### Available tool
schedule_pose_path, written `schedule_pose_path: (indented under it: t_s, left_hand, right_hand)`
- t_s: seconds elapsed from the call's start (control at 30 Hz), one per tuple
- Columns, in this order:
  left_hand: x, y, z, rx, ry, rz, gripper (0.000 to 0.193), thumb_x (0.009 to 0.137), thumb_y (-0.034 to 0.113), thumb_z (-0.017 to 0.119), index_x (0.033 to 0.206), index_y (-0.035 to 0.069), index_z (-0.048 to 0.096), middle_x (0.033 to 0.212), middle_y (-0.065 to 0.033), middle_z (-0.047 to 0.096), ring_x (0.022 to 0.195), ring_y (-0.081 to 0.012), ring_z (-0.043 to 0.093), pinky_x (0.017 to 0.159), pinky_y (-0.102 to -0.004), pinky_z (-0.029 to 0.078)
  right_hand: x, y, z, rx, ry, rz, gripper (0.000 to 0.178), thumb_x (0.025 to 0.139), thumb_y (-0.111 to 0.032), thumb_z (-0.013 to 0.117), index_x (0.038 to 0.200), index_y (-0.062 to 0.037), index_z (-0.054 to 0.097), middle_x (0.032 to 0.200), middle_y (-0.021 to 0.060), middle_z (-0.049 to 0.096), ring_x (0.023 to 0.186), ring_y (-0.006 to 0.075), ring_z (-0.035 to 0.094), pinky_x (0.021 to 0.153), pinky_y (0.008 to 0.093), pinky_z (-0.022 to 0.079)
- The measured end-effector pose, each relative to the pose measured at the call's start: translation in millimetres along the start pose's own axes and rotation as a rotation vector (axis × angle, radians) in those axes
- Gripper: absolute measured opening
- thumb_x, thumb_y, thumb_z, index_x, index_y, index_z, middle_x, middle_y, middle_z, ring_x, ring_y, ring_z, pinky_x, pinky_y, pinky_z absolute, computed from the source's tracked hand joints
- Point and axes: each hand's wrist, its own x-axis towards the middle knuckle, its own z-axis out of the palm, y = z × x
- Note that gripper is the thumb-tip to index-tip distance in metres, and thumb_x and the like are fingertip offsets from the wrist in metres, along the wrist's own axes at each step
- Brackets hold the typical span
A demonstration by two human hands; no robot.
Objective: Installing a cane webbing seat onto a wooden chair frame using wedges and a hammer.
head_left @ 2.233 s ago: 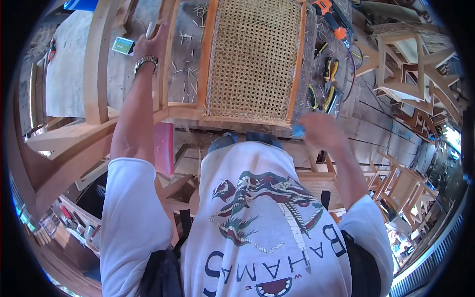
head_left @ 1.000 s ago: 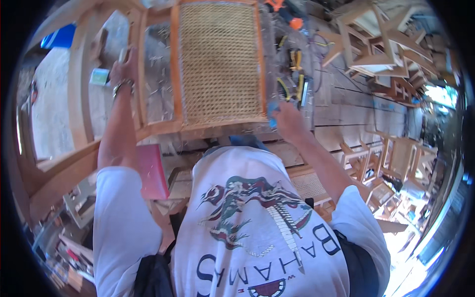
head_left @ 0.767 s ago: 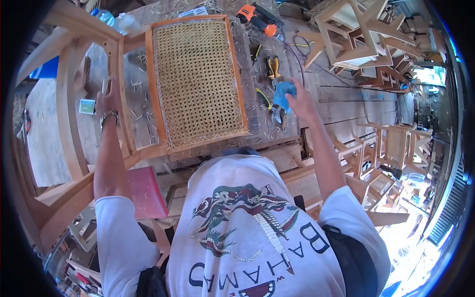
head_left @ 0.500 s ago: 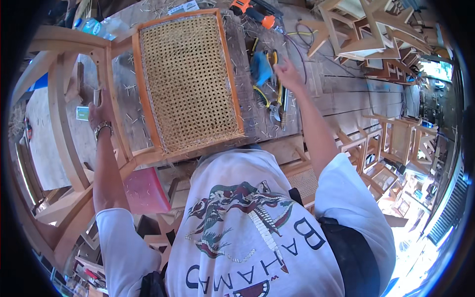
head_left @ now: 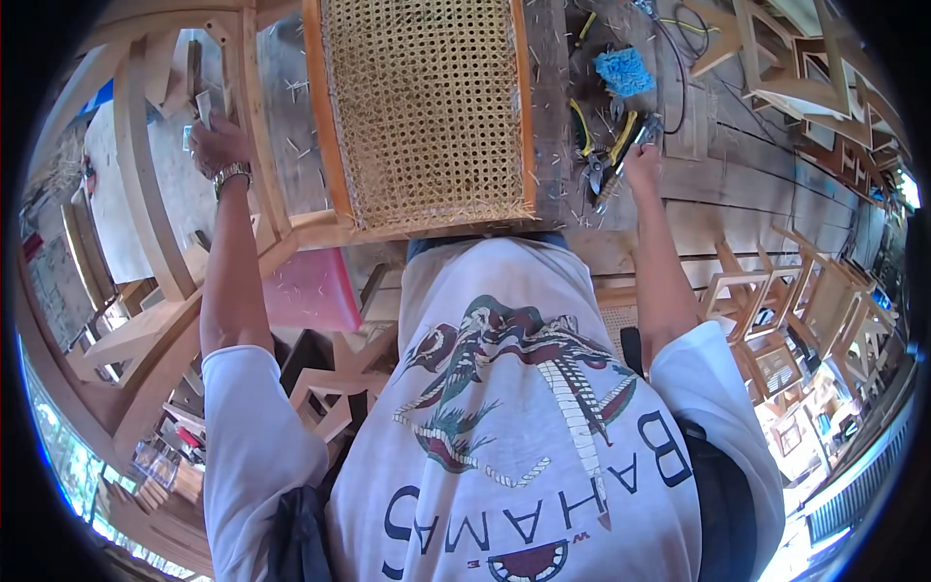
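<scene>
A cane-webbed panel in an orange-brown wooden frame lies on the workbench before me. My left hand, with a metal watch at the wrist, is closed around a pale flat strip beside an upright wooden chair part. At the right of the panel, my right hand is closed at a slim tool with a shiny metal end; its fingers mostly hide the grip. Yellow-and-black-handled pliers and pruning shears lie next to it. Beyond rests a crumpled blue cloth.
Cane scraps litter the bench boards. A red seat stands below the bench edge. Wooden chair frames are stacked at far right, more at near right. A hose curls over the floor.
The blue cloth, a blur near my right hand before, now lies still and apart. My right hand has come nearer and closed by the slim tool. The whole view has shifted.
</scene>
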Motion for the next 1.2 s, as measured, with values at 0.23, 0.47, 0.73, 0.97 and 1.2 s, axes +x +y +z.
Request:
schedule_pose_path:
  t_s: [0.23, 0.47, 0.73, 0.97, 1.2]
  left_hand:
    - [3, 2, 7, 0.005, 0.022, 0.098, 0.042, 0.095, 0.046, 0.052, 0.108, 0.007, 0.061, 0.107, -0.02, 0.065, 0.101, -0.0433, 0.062, 0.081, -0.0566, 0.046]
    - [-2, 64, -78, -0.418, 0.382, 0.286, 0.035, 0.092, 0.038, 0.065, 0.103, 0.005, 0.062, 0.098, -0.0186, 0.066, 0.086, -0.0383, 0.066, 0.068, -0.0492, 0.053]
    - [-141, 91, -144, -1.726, -0.51, -0.19, 0.014, 0.101, 0.021, 0.058, 0.103, 0.007, 0.053, 0.092, -0.0064, 0.068, 0.077, -0.0163, 0.068, 0.062, -0.0285, 0.054]
    - [-225, 108, -113, -1.708, -1.058, -0.541, 0.021, 0.093, 0.006, 0.068, 0.107, 0.009, 0.054, 0.096, -0.0052, 0.067, 0.086, -0.0179, 0.068, 0.067, -0.0292, 0.055]
    - [-256, 173, -88, -1.736, -1.125, -0.131, 0.024, 0.088, 0.01, 0.075, 0.106, 0.005, 0.061, 0.091, -0.0007, 0.065, 0.082, -0.0084, 0.062, 0.072, -0.0251, 0.051]
  right_hand:
    - [0, -4, 0, -0.198, 0.049, -0.083, 0.042, 0.093, -0.031, 0.053, 0.106, 0.0077, 0.064, 0.107, 0.0325, 0.065, 0.098, 0.0466, 0.065, 0.088, 0.0516, 0.051]
    - [-117, 5, -59, 0.792, 0.06, 0.095, 0.037, 0.098, -0.04, 0.054, 0.091, -0.0044, 0.061, 0.067, 0.0061, 0.06, 0.058, 0.0153, 0.061, 0.056, 0.0314, 0.051]
    - [-271, -11, -49, 0.86, -0.397, 0.453, 0.03, 0.1, -0.037, 0.057, 0.09, -0.0085, 0.056, 0.066, 0.0007, 0.053, 0.046, 0.0091, 0.047, 0.043, 0.0263, 0.039]
    - [-280, -20, -68, 0.84, -0.222, 0.136, 0.032, 0.102, -0.037, 0.054, 0.092, -0.0064, 0.06, 0.064, -0.0008, 0.053, 0.049, 0.0081, 0.049, 0.045, 0.0264, 0.038]
    - [-299, -1, -56, 0.441, -0.245, 0.137, 0.036, 0.103, -0.036, 0.051, 0.102, -0.0023, 0.064, 0.062, -0.0026, 0.05, 0.048, 0.0057, 0.044, 0.044, 0.0249, 0.036]
